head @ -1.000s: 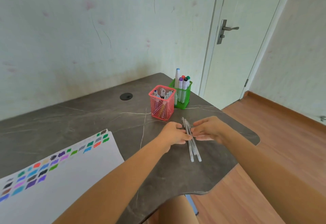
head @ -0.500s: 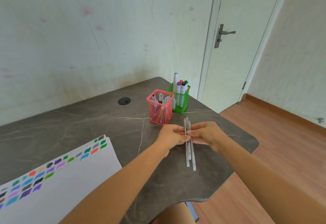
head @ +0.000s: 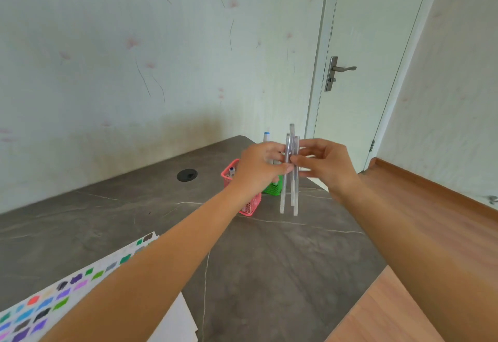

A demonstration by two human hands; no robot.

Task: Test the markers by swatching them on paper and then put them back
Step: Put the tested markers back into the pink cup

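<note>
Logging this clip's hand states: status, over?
Left hand and right hand pinch marker bundle. Bundle upright, off the table. Not yet in red basket or green basket. Nothing blocking.

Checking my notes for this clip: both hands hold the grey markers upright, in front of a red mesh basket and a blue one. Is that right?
One slip: the head view shows a green basket, not a blue one, beside the red mesh basket. The left hand and right hand do hold the grey markers upright in front of them.
</note>
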